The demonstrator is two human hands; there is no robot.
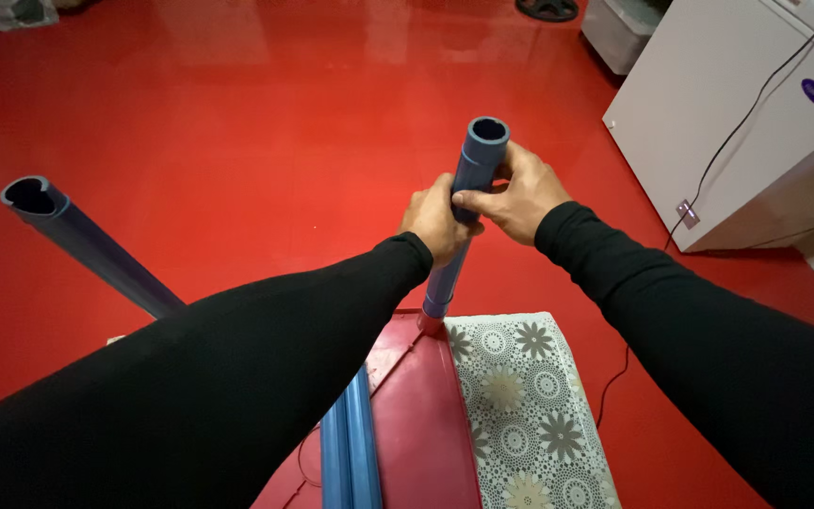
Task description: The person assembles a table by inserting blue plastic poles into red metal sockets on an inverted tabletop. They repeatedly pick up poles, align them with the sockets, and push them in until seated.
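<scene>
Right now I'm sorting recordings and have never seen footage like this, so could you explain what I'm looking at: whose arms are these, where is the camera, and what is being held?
This is one picture from a camera worn on a person's head, looking down at their own arms in black sleeves. There is no machine. The left hand and right hand both close their grip on an upright hollow blue plastic tube, whose lower end meets a dark red flat plastic panel. A white patterned lace cloth lies on that panel. A second blue tube slants up at left. Everything sits on a glossy red floor, with a white cabinet at right.
</scene>
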